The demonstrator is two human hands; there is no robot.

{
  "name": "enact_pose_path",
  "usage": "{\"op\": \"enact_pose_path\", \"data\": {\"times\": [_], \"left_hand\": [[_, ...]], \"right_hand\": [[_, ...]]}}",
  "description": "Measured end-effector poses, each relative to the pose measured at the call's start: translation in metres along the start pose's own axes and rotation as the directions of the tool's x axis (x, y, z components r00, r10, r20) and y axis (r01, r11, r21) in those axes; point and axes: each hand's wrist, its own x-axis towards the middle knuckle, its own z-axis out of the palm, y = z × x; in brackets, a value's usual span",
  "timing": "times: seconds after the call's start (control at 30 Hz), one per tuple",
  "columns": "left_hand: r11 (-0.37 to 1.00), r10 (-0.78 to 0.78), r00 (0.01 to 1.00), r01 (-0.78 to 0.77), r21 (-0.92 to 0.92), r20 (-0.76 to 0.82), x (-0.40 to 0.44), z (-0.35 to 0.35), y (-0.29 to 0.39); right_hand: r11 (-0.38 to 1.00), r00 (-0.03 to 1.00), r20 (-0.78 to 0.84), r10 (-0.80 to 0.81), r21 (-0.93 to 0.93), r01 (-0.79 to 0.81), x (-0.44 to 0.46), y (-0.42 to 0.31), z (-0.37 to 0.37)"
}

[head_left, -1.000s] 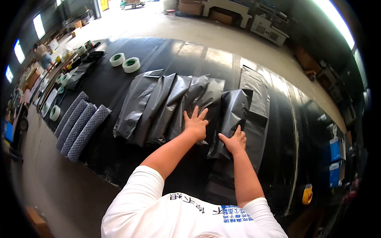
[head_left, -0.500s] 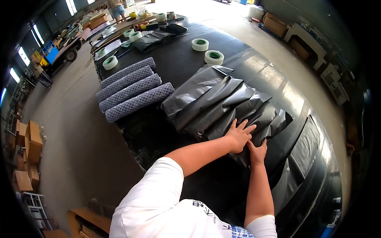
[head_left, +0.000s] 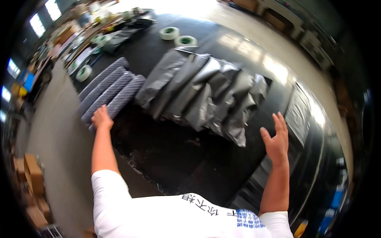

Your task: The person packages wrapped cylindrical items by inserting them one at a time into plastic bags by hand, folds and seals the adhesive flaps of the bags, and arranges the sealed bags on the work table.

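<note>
Several grey, cross-patterned rolls lie side by side at the left of the black table. My left hand is at their near end, its fingers bent over one roll; the view is slightly blurred there. Over the middle of the table, a row of black plastic-wrapped bundles lies close together, with crumpled near ends. To the right of the bundles, my right hand is held with fingers stretched and thumb apart, nothing in it. A folded black plastic sheet lies just beyond that hand.
Two tape rolls stand beyond the bundles, and another tape roll is near the left edge. Clutter with black plastic covers the far end. Cardboard boxes stand on the floor at left.
Both hands have come off the black bundles. My left hand has moved left to the grey rolls; the right has moved right and opened. The view has shifted, with some blur.
</note>
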Motion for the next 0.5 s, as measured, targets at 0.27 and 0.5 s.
{"op": "enact_pose_path", "data": {"times": [0.27,0.5], "left_hand": [[0.461,0.342,0.835,0.251,-0.851,0.431,-0.011,0.044,-0.021],[-0.268,0.494,0.74,0.628,-0.73,0.456,-0.146,0.004,-0.002]], "right_hand": [[0.878,0.934,0.054,0.353,-0.365,-0.31,-0.209,0.136,-0.018],[0.882,0.927,0.104,0.36,-0.363,-0.301,-0.303,0.122,0.029]]}}
